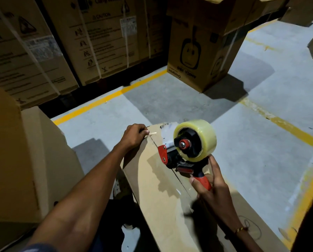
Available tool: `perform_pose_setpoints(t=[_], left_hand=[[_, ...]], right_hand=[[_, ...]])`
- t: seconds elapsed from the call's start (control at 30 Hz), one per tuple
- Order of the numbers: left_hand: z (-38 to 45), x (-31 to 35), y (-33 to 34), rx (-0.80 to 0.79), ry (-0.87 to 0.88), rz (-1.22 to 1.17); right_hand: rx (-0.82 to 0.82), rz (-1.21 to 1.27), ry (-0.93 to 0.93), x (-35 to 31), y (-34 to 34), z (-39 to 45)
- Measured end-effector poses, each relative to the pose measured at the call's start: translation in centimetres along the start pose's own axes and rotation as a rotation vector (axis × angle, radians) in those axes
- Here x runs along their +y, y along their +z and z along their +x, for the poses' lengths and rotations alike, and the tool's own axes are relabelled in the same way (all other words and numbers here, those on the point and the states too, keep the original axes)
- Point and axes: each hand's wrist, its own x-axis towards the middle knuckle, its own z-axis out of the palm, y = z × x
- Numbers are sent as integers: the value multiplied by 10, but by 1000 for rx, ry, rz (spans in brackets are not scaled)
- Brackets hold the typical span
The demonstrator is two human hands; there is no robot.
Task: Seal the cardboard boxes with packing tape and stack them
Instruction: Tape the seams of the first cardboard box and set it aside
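**Cardboard box held flat for the tape run**

Cardboard box (163, 188) lies long and low on the grey floor (243, 124) right in front of the person, its top flaps closed so that their seam runs away from the camera along the middle of the top face. Nothing of what is inside can be seen.

The left hand (133, 135) rests at the far left corner of the top, fingers curled over the edge, most likely to keep the flap down and stop the box sliding while tape is drawn. The right hand (209, 190) wraps its grip round the red handle of the tape dispenser (184, 159), thumb and fingers closed on it, one finger stretched up beside the clear tape roll (195, 140). The dispenser's red blade end sits at the seam, near the far end, where a strip of clear tape already shows; judging from this, sealing is under way and stacking has not yet come.

A tall printed carton (203, 57) stands well apart across the floor, its top flaps open; its contents are hidden. Strapped cartons (97, 39) line the back, behind a yellow floor line (115, 95).
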Motion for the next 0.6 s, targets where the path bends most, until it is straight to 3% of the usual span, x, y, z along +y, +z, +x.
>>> perform_pose_setpoints(t=[0.33, 0.6], left_hand=[[-2, -4, 6, 4, -6, 34], [-5, -1, 6, 10, -139, -193]], right_hand=[[-23, -16, 20, 8, 7, -2], [-19, -34, -22, 9, 8, -5]])
